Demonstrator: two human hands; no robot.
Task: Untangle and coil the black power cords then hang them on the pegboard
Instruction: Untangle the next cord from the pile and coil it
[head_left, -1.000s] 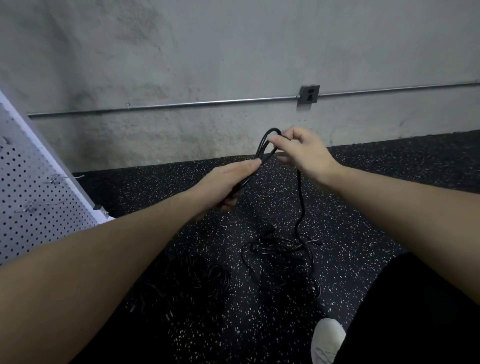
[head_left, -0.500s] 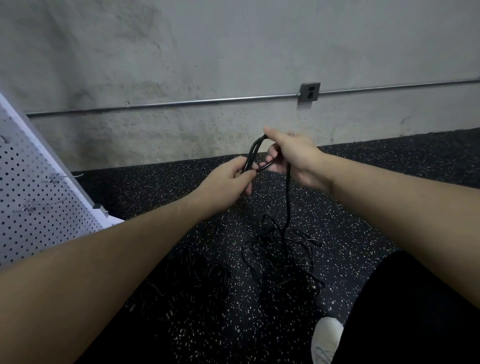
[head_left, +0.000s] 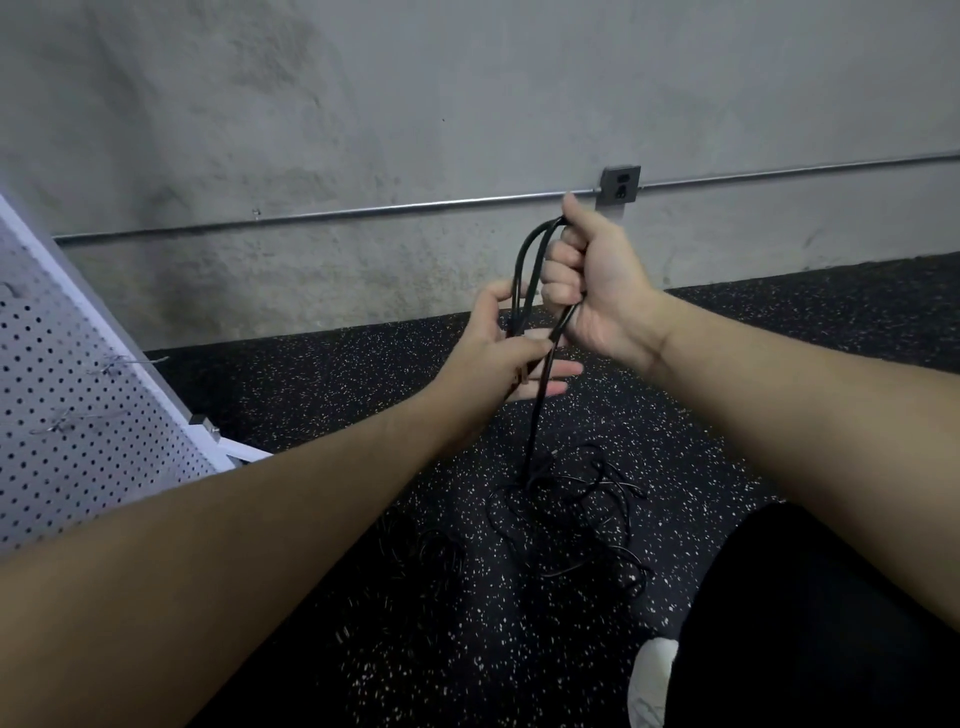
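Both your hands rose: right hand (head_left: 597, 291) grips the cord loop (head_left: 530, 260) higher, left hand (head_left: 498, 353) pinches it, above speckled floor (head_left: 332, 384).

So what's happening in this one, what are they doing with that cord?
A person is coiling a black cord by hand. The right hand grips the top of the loops; the left hand pinches the strands lower down. One strand runs down to a tangled pile on the floor, so most of it is not yet coiled. More cords lie to the pile's left. The pegboard, at the left, has bare hooks; nothing hangs there.
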